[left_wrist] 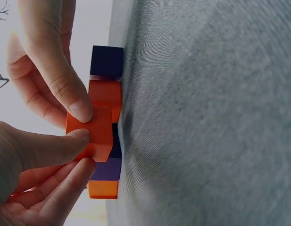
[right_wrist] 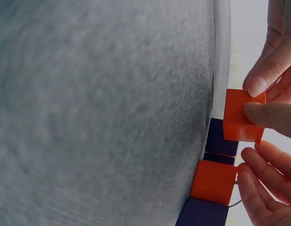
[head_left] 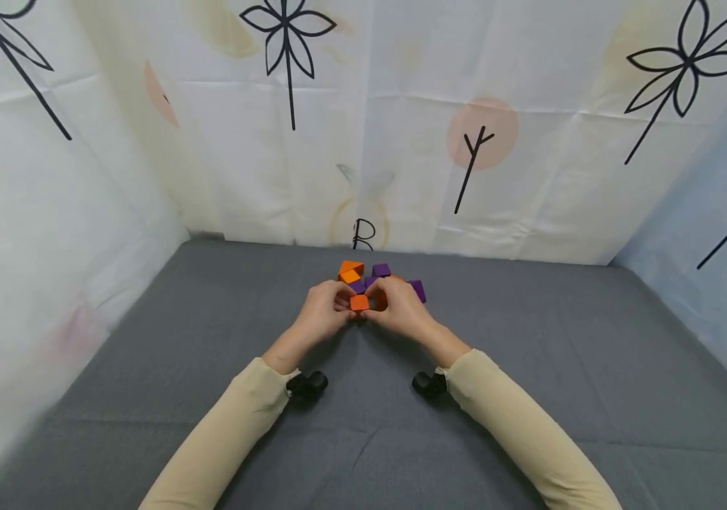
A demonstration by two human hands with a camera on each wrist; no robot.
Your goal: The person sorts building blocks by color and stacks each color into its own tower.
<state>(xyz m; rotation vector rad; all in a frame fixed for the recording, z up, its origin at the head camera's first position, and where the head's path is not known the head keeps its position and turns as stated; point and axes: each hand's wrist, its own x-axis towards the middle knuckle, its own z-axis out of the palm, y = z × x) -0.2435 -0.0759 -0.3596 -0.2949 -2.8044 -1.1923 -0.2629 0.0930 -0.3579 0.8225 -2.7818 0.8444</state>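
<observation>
Grey cloth (head_left: 529, 312) below, left hand (head_left: 323, 312) and right hand (head_left: 405, 309) pinch one orange cube (head_left: 359, 303).

Grey tabletop (head_left: 529, 340), pale backdrop (head_left: 242, 177), black flower prints (head_left: 285, 25), pink circle (head_left: 500, 117)

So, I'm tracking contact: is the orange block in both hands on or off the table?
Off: in the left wrist view, a dark block behind shows between the orange block and table.

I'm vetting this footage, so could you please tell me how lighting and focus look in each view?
Head view: fairly even light, soft shadows on the cloth beside both sleeves; left wrist view: held block fairly crisp, backdrop washed out; right wrist view: cloth blurred at left, purple blocks almost black.
</observation>
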